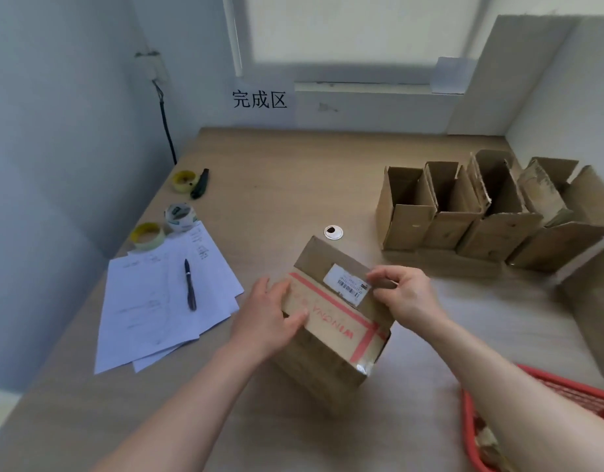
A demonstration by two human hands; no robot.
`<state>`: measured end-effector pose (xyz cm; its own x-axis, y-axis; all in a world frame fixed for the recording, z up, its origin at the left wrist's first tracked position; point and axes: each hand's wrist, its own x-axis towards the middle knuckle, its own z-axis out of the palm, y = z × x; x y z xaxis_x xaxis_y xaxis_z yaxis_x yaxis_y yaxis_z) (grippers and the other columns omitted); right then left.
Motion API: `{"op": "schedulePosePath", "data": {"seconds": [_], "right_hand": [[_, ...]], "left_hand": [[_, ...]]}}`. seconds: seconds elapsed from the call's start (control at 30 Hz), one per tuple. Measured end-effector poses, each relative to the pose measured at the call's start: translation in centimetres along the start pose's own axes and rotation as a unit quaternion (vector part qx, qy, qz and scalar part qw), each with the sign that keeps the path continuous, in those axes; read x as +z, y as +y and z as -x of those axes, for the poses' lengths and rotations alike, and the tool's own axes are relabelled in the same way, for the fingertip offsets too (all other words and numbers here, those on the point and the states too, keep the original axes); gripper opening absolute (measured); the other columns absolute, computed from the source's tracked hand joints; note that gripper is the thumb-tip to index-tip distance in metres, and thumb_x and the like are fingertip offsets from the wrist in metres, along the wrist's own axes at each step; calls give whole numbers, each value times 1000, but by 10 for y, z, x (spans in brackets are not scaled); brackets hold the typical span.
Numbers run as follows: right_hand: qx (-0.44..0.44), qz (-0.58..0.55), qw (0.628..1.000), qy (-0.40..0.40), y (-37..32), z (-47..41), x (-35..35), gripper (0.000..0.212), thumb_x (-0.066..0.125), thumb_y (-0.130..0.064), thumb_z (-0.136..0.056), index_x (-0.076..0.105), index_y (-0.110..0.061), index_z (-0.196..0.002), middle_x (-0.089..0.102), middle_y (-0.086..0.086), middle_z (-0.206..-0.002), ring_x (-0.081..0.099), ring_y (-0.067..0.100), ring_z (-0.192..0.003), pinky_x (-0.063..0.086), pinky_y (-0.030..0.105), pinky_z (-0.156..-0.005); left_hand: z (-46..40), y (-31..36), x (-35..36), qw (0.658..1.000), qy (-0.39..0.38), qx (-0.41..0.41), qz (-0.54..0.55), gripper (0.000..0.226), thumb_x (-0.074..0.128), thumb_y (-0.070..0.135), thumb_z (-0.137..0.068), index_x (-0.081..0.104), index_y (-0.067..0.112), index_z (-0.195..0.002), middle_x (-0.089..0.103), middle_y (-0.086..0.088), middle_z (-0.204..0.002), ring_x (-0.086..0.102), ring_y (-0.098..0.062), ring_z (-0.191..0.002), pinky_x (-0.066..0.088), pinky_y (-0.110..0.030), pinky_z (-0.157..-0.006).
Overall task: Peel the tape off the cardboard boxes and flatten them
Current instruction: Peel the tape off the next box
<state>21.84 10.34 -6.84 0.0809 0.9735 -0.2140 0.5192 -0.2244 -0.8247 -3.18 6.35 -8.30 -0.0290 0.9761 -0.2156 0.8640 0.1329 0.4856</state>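
Right hand (407, 296): fingers (382, 274) and thumb curled together, pinching at the right edge of the cardboard box (331, 321), just beside its white label (348, 284); whether tape sits in the pinch cannot be told. Left hand (264, 316): fingers straight, pressed flat against the box's left side, thumb laid over the top face. Box at lower centre of the frame, resting tilted on the bench (276, 185), printed with red stripes and red lettering, clear tape (365, 364) glinting over its near right corner. Far flap raised, toward a small round grommet (333, 232) in the bench top.

At centre left, loose paper sheets (164, 301) with a pen (190, 284) lying on them. Beyond those, three tape rolls (180, 217) and a dark cutter (200, 183) near the left wall. At upper right, a row of open boxes (481, 209) standing touching side by side. At lower right corner, a red basket (470, 420) partly behind the right forearm. On the far wall, a paper sign (259, 99) with black characters.
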Motion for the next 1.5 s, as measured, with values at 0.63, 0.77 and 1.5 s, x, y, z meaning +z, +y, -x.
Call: {"op": "schedulePosePath", "data": {"seconds": [0.63, 0.77, 1.5], "right_hand": [[138, -283, 941, 121, 65, 67, 71, 18, 70, -31, -91, 72, -14, -98, 77, -5, -90, 72, 14, -90, 54, 24, -65], [138, -152, 958, 199, 68, 98, 85, 32, 60, -51, -94, 73, -30, -74, 72, -21, -72, 66, -5, -69, 47, 16, -57], [146, -257, 902, 315, 54, 67, 108, 36, 48, -40, -100, 76, -34, -76, 74, -4, -72, 73, 22, -77, 61, 50, -73]], "left_hand": [[12, -20, 6, 966, 3, 155, -208, 93, 57, 78, -72, 26, 32, -146, 19, 0, -152, 12, -28, -144, 29, -46, -111], [11, -25, 31, 975, -112, 118, -154, 88, 38, 76, -89, -4, 39, -156, -25, 9, -162, -31, -25, -147, 9, -55, -120], [10, -12, 45, 967, -68, 66, -238, 83, 9, 69, -94, -10, 19, -157, -16, -17, -164, -18, -47, -147, -8, -55, -119]]}}
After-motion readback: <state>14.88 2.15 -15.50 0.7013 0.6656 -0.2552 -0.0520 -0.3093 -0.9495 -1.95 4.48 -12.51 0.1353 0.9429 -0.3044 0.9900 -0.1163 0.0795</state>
